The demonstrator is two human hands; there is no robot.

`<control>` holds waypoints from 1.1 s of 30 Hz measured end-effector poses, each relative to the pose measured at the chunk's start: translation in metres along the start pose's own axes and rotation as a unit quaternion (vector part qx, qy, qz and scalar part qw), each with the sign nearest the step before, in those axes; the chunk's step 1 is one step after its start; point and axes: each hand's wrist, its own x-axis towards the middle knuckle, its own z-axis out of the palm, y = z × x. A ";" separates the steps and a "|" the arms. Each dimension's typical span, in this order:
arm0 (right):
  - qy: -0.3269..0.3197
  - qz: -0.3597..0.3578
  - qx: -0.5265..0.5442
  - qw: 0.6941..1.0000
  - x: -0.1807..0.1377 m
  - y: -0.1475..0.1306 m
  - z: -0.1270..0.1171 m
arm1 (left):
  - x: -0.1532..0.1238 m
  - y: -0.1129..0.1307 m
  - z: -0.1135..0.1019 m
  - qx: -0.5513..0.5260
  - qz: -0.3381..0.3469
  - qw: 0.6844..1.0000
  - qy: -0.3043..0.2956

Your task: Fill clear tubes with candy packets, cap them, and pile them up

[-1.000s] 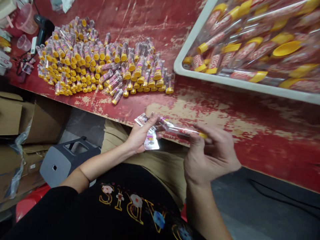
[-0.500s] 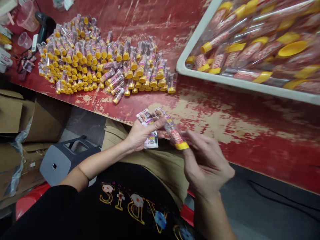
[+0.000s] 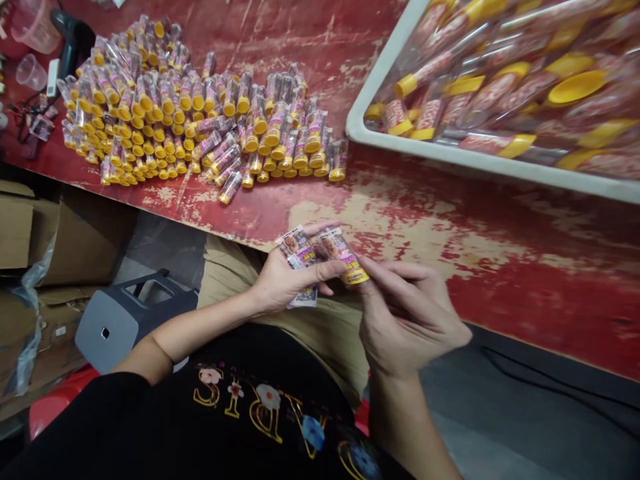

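My left hand (image 3: 283, 277) grips several flat printed wrappers (image 3: 300, 250), their ends sticking out above and below the fingers. Its thumb also presses on a small clear tube (image 3: 345, 257) with a yellow cap. A printed wrapper now surrounds most of this tube, and its cap end points toward my right hand (image 3: 407, 310). The right thumb and fingertips pinch the tube at the cap. Behind my hands, a large heap of yellow-capped tubes in purple-and-white wrappers (image 3: 145, 113) lies on the red table (image 3: 400, 220).
A white-rimmed tray (image 3: 450, 157) at upper right holds many tubes with red-and-white labels. At upper left stand a dark handheld scanner (image 3: 73, 37) and clear plastic cups (image 3: 31, 72). Cardboard boxes (image 3: 93, 233) and a grey-blue device (image 3: 133, 320) are below the table's left side.
The tube has slid up into the wrapper, which now covers its red label. My right hand has moved slightly left, toward my left hand. The view has shifted a little.
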 end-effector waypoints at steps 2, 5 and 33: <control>0.002 -0.008 0.006 1.000 0.000 0.000 0.001 | 0.000 0.000 0.000 -0.005 -0.004 1.000 0.004; 0.007 -0.013 0.006 1.000 -0.001 0.001 0.003 | 0.003 -0.001 0.000 -0.018 -0.004 1.000 0.005; -0.251 -0.153 -0.476 0.829 0.263 0.073 0.068 | 0.029 0.020 -0.026 -0.123 -0.028 0.991 0.052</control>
